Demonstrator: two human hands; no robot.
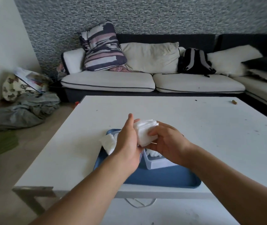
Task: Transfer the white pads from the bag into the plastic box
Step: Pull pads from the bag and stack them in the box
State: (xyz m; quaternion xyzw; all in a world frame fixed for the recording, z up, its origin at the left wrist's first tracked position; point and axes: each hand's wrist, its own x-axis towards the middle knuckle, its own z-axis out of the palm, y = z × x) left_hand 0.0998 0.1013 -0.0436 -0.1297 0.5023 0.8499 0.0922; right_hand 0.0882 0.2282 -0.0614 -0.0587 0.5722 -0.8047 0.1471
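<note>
Both hands are up over the blue tray (pixel 162 179), and between them sits a thick stack of white pads (pixel 144 132). The left hand (pixel 127 140) stands edge-on against the stack's left side, fingers straight and pressed together, thumb pointing up and away from the table. The right hand (pixel 166 142) comes in from the other side, fingers curled round the stack's right edge, thumb tip planted on the near face of the pads. So the stack is sandwiched: flat palm on one side, a curled grip on the other, the top of the pads fanning out a little above the fingertips.

The stack is held clear of the white table (pixel 194 127), above the tray's far half. Directly under the right wrist sits the plastic box (pixel 158 163), pale and open-topped, resting on the tray, with some white pads already showing inside it. More white material (pixel 108 143) pokes out to the left of the left hand, lying over the tray's left rim; whether that is the bag or loose pads, I can't tell from here.

Beyond the table there's the white-cushioned sofa (pixel 145 82) with a striped pillow (pixel 101 47) and a dark backpack (pixel 194 61), and a heap of grey cloth (pixel 22 112) on the floor at left.
</note>
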